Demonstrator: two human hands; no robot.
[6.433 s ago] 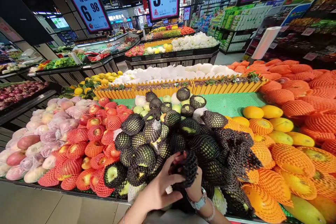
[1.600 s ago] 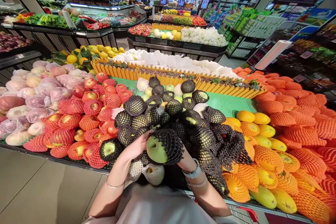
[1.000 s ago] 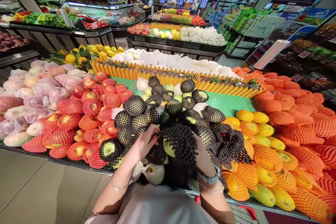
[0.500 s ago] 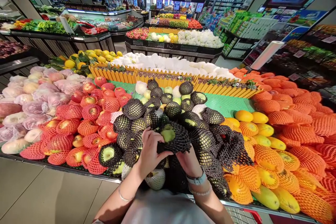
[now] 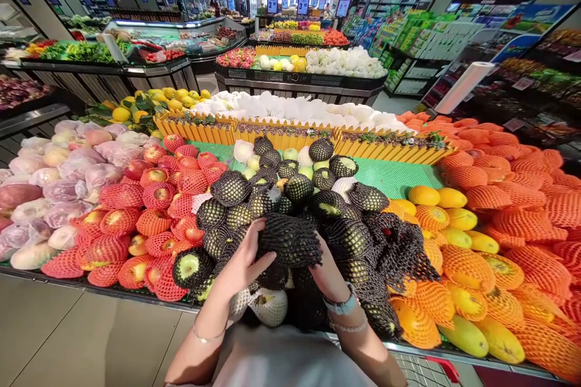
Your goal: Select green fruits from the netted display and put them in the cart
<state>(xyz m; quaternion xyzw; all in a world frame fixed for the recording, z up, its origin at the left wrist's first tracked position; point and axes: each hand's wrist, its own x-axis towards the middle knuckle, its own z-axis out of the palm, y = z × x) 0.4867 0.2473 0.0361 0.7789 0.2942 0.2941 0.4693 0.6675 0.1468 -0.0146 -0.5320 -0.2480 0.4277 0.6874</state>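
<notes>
Over the front of the pile, both hands have hold of a green apple in a black foam net (image 5: 291, 240); the net covers it wholly from here. My left hand (image 5: 242, 263) cups its left end, fingertips behind and the thumb across the near side. At the right end, my right hand (image 5: 327, 272) supports it, with its fingers mostly hidden behind the net. Around the hands lie more green apples in black nets (image 5: 230, 187), and a white-netted fruit (image 5: 269, 307) sits just below them.
Apples in red nets (image 5: 118, 217) and plastic-wrapped fruit (image 5: 68, 184) lie to the left. Yellow fruit in orange nets (image 5: 467, 269) fills the right. Behind the pile stands a yellow planter fence (image 5: 285, 134). A cart edge (image 5: 436, 369) shows at the lower right.
The netted apple has turned in my hands: its bare green end showed before, and now only black net faces me. My left hand has shifted slightly left and its thumb has lifted.
</notes>
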